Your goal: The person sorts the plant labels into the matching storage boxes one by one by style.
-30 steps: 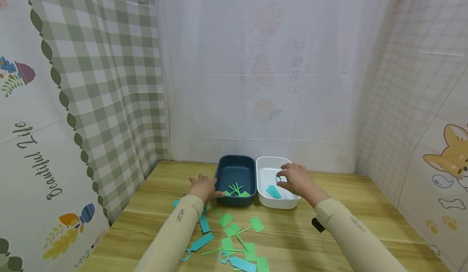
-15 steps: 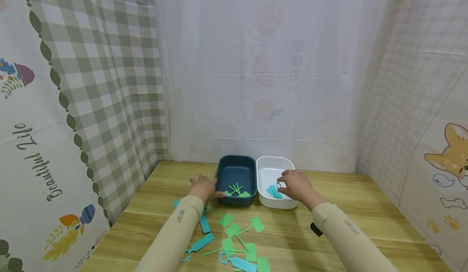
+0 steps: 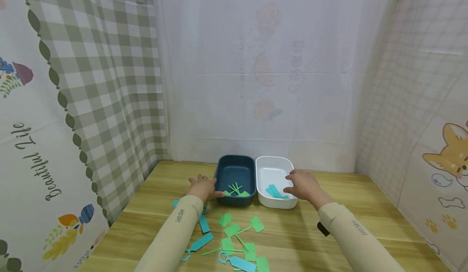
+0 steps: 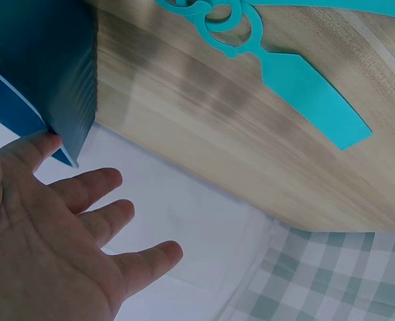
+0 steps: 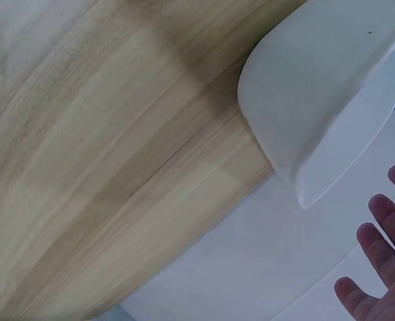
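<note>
My left hand (image 3: 202, 190) rests at the left rim of the dark blue bin (image 3: 226, 163), fingers spread, one fingertip against the wall in the left wrist view. Several green plastic tags (image 3: 237, 191) with thin stems lie inside that bin. Over the right side of the white bin (image 3: 260, 178), my right hand (image 3: 302, 186) hovers with relaxed fingers and nothing in them. A few flat turquoise tags (image 3: 274, 191) lie at the near end of the white bin. The right wrist view shows spread fingertips (image 5: 378, 247) beside its rim.
Several green tags (image 3: 227, 244) are scattered on the wooden table (image 3: 307, 239) in front of the bins. Turquoise ring-ended tags (image 3: 202, 242) lie among them and under the left forearm. A checked curtain (image 3: 128, 101) hangs at the left, white cloth (image 3: 226, 81) behind.
My right hand has let go of a turquoise ring-ended tag, which lies in the white bin, and has shifted slightly right. The left hand has stayed in place.
</note>
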Action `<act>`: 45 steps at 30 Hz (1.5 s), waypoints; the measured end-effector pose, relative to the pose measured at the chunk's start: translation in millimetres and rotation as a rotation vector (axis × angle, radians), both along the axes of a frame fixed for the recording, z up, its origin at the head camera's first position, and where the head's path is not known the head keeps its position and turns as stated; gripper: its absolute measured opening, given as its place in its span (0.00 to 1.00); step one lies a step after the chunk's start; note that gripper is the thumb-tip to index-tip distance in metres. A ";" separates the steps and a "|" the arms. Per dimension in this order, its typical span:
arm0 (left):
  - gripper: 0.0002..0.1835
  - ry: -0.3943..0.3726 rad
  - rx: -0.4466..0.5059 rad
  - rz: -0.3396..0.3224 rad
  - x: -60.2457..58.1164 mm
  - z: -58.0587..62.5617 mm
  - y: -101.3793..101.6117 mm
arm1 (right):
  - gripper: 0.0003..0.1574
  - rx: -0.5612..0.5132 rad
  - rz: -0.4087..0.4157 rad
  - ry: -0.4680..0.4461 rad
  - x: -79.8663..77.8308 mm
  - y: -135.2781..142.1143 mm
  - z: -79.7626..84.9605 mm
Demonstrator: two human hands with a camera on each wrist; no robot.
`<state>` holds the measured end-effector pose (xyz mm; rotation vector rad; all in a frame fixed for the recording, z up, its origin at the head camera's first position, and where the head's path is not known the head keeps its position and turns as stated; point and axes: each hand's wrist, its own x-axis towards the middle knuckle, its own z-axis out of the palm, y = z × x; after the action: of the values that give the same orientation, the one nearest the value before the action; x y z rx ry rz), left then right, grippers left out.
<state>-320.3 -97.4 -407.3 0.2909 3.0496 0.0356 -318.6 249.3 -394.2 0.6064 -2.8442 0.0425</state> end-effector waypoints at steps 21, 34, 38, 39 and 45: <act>0.40 -0.018 0.019 -0.006 -2.6 0.3 -0.7 | 0.44 -0.106 -0.152 -0.219 3.9 32.2 -7.1; 0.41 -0.060 0.036 -0.016 -6.6 -0.8 -1.2 | 0.34 -0.178 -0.193 -0.289 11.4 26.9 -19.8; 0.41 -0.074 0.074 -0.020 -7.4 -2.3 -2.7 | 0.37 -0.206 -0.210 -0.308 13.1 26.6 -20.3; 0.41 -0.081 0.083 -0.021 -7.6 -3.0 -3.2 | 0.39 -0.213 -0.214 -0.310 13.4 26.6 -20.5; 0.42 -0.124 0.186 -0.024 -10.2 -5.0 -8.9 | 0.45 -0.258 -0.230 -0.311 15.3 23.9 -19.8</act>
<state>-330.5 -106.3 -412.4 0.3237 2.9226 0.3248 -303.3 273.2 -414.1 0.2334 -3.1106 0.4952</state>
